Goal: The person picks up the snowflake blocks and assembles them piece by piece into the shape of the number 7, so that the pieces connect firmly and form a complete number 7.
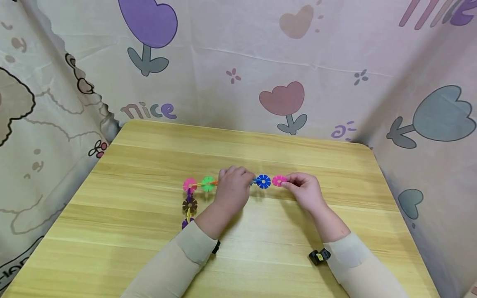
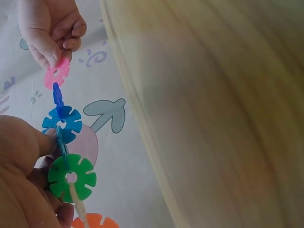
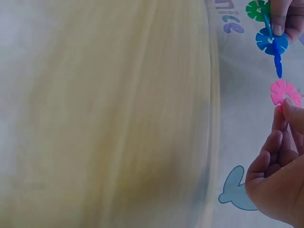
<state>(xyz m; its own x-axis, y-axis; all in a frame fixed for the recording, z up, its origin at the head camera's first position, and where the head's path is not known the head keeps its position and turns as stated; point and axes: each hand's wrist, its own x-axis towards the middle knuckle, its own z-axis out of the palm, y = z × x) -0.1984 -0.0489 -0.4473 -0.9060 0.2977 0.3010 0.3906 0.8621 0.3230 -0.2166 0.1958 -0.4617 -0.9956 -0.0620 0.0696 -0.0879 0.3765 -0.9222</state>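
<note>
My left hand [image 1: 233, 188] grips the middle of a chain of slotted plastic snowflake discs. In the left wrist view its thumb and fingers pinch near a light blue disc [image 2: 72, 123] and a green disc [image 2: 86, 178]. A dark blue disc [image 1: 258, 179] ends the chain on the right. My right hand [image 1: 306, 192] pinches a single pink disc [image 1: 275, 182] between thumb and fingertips. A small gap shows between this pink disc and the dark blue one in the right wrist view. Part of the chain is hidden under the left hand.
Leftward the chain passes a green disc [image 1: 205, 180] to a pink corner disc [image 1: 186, 182]. There it bends toward me through a brown disc [image 1: 185, 205] to a purple disc [image 1: 184, 224], partly behind the left forearm. A printed curtain [image 1: 208, 95] hangs around the wooden table [image 1: 149, 153].
</note>
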